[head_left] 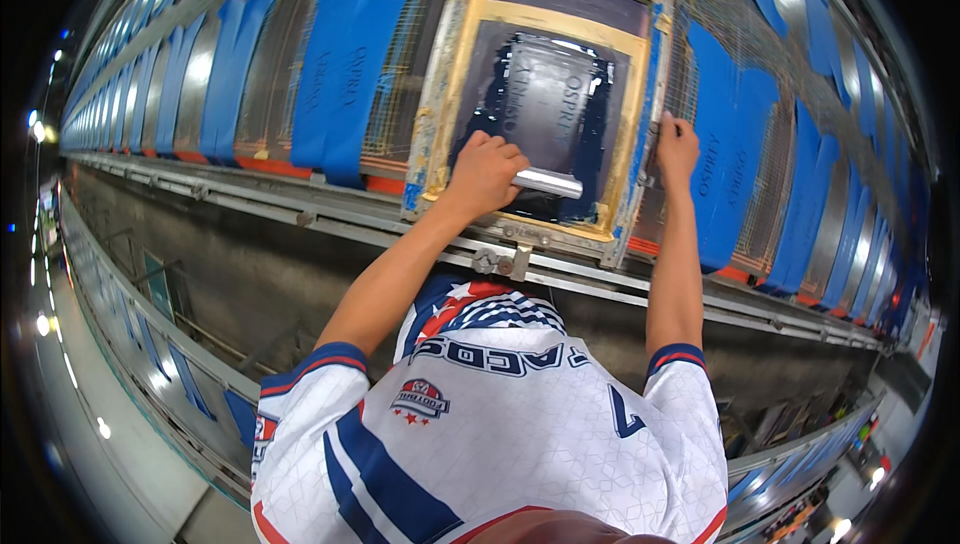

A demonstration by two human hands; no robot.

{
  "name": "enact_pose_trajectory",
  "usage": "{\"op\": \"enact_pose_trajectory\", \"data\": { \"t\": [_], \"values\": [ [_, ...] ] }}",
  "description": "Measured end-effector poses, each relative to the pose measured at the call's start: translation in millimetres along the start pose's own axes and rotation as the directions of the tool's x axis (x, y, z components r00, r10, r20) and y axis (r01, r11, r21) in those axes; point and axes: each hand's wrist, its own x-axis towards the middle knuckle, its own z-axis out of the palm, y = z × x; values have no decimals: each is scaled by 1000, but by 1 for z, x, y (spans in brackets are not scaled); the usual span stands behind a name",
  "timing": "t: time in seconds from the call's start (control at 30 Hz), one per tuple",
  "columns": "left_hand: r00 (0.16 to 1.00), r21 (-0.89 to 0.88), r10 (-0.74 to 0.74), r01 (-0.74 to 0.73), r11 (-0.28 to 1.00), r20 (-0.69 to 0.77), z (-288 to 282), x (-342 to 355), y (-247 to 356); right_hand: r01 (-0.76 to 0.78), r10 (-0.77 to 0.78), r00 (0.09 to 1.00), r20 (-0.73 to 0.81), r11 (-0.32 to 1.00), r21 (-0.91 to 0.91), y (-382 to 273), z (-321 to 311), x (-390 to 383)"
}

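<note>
My left hand (482,172) grips a silver metal squeegee (548,182) lying low across a screen-printing frame (635,27). The frame has a dark mesh (617,164) edged with yellowish tape, and dark glossy ink (586,124) lies around a pale grey middle bearing lettering. My right hand (676,149) is curled on the frame's right side rail, at about mid height. Under the frame's lower edge, a metal clamp (500,261) sits at the rail.
Rows of blue printed fabric pieces (340,64) lie on the long metal table to both sides, more (725,154) at right. A long rail (280,204) runs along the near edge. Behind me are an aisle (200,244) and another table with blue pieces (185,384).
</note>
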Motion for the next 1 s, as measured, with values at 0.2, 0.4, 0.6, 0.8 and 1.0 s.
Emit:
{"op": "enact_pose_trajectory", "data": {
  "t": [0.2,0.4,0.6,0.8,1.0],
  "values": [
    [988,-128,1,-21,991,-152,-22,-18,-5,47,-38,993,-111,996,73,-62,-33,-22],
    [983,-46,62,-71,996,-176,-78,-63,-123,158,-123,982,-142,949,273,-114,96,-61],
    [991,21,91,-89,996,-96,-142,-130,-242,237,-152,958,-243,897,373,-238,200,-128],
    [988,43,137,-134,990,-73,-164,-158,-252,103,-38,981,-192,934,341,-250,204,-139],
    [987,-63,158,-157,986,10,-157,-193,-271,143,-100,972,-212,970,199,-266,220,-142]
  ]
}}
